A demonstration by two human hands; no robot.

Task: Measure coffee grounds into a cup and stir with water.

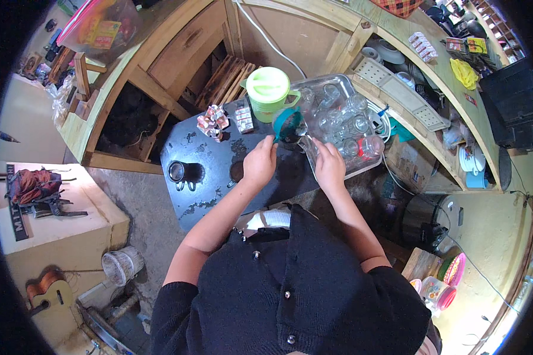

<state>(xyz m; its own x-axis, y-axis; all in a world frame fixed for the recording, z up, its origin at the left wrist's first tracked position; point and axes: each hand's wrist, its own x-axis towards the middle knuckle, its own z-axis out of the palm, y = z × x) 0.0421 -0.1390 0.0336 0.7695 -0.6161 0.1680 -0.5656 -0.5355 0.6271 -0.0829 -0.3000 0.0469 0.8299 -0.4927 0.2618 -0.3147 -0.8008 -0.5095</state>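
My left hand point(260, 162) grips the handle of a teal-rimmed strainer point(285, 119), which is held tilted over the dark tabletop. A metal spoon point(303, 132) is in my right hand point(329, 165), its bowl at the strainer's edge. I cannot tell what is inside the strainer. Just behind it stands a light green lidded plastic jug point(268, 91). A dark-looking glass mug point(177, 171) is at the table's left, and another dark mug point(236, 171) is partly hidden by my left hand. To the right, clear glass mugs point(355, 124) fill a metal tray point(313, 164).
The low black table point(213, 155) has wet patches. Crumpled packets point(213, 122) and a strip of small packs point(243, 119) lie at its back left. Wooden shelving point(160, 95) curves around behind, with a white cable point(271, 37) hanging down. A white bucket point(122, 265) stands on the floor.
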